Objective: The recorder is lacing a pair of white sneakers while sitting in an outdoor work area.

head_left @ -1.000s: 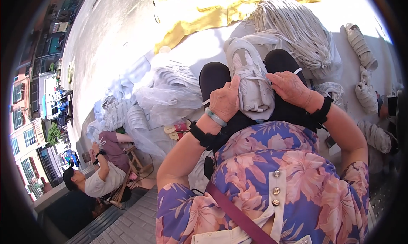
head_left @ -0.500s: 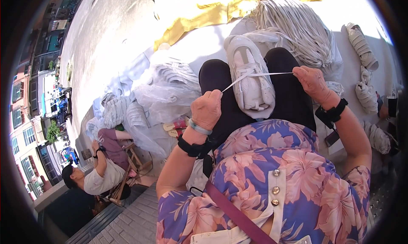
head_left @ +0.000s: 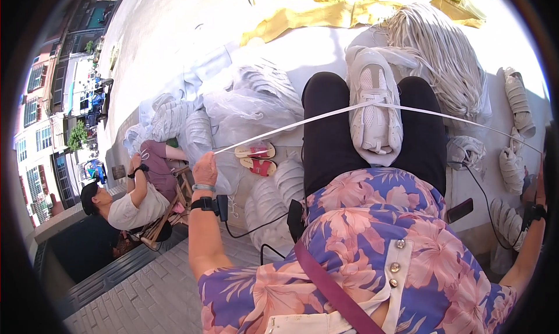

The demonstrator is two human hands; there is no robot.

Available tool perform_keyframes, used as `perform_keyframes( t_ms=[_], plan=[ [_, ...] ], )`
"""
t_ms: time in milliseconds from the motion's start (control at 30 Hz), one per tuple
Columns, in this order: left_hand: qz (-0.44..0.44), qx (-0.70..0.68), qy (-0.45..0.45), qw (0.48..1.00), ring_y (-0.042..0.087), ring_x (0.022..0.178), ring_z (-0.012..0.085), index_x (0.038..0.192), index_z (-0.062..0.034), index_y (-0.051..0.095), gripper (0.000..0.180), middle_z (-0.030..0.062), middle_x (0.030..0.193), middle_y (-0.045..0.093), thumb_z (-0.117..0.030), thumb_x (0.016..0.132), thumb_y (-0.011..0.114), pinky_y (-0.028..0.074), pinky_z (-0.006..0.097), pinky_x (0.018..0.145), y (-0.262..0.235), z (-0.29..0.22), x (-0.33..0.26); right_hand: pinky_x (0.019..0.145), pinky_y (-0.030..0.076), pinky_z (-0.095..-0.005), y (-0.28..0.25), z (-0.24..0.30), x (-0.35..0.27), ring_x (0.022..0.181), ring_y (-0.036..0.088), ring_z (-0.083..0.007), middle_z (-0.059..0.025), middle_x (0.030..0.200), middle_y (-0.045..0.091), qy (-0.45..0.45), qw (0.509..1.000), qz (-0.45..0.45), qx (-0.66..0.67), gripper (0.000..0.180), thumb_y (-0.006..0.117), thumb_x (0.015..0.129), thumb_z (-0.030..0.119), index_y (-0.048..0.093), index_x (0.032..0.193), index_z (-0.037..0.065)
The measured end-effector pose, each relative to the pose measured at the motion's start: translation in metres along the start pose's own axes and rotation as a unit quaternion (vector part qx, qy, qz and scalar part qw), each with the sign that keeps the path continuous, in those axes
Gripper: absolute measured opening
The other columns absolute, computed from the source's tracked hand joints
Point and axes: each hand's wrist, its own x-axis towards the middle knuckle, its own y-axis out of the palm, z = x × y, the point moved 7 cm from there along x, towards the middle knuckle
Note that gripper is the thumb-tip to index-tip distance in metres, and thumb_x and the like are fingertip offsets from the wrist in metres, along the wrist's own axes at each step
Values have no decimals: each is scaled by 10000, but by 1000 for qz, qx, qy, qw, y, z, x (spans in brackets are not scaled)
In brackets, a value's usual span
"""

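A white sneaker (head_left: 377,133) rests between my black-clad thighs, its toe pointing away from me. Through its upper eyelets runs a white shoelace (head_left: 291,126), drawn out long to both sides. My left hand (head_left: 205,170) is closed in a pinch on one end, out to the left. At the far right rim, my right hand (head_left: 541,177) is partly lost in the dark border; the other end of the lace reaches it. Both lace lengths look taut, the right one sagging slightly.
A thick bundle of white laces (head_left: 437,60) lies beyond my right knee, near yellow cloth (head_left: 303,20). Clear plastic bags (head_left: 244,101), red sandals (head_left: 258,167) and stacked white shoes (head_left: 515,101) lie around. A dark phone (head_left: 460,210) is by my right hip. Another person (head_left: 134,203) sits at left.
My hands have moved far apart, left hand to the left and right hand to the right rim, pulling the lace out much longer. The shoe stays on my lap.
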Motion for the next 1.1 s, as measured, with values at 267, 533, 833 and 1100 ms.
perform_keyframes(
  t_ms=[267, 533, 833, 1100],
  plan=[
    [-5, 88, -173, 981, 575, 771, 386, 932, -24, 583, 207, 168, 791, 600, -201, 869, 495, 461, 416, 681, -97, 114, -26, 604, 467, -254, 17, 2, 1, 692, 561, -137, -68, 782, 581, 248, 916, 130, 288, 272, 469, 918, 281, 573, 990, 40],
    [62, -183, -417, 888, 498, 365, 148, 799, -11, 604, 254, 55, 538, 535, -230, 866, 493, 416, 289, 376, -63, 95, 6, 471, 436, -230, 20, 14, -11, 491, 505, -110, -19, 607, 525, 462, 682, 244, 511, 236, 489, 910, 287, 575, 889, 69],
    [496, -535, -98, 677, 375, 339, 27, 736, -46, 594, 254, 1, 480, 506, -240, 884, 523, 251, 169, 321, 14, -276, 69, 577, 505, -242, -120, 398, 148, 595, 596, -99, -27, 679, 590, 220, 297, 433, 822, 144, 516, 893, 188, 565, 845, 61],
    [291, -431, 167, 837, 550, 505, 293, 737, -64, 523, 169, 131, 568, 564, -200, 838, 517, 445, 360, 484, -4, -392, 107, 580, 437, -181, -88, 431, 193, 671, 509, -32, 37, 749, 568, 227, 442, 323, 805, 117, 568, 878, 170, 634, 867, 74]
  ],
)
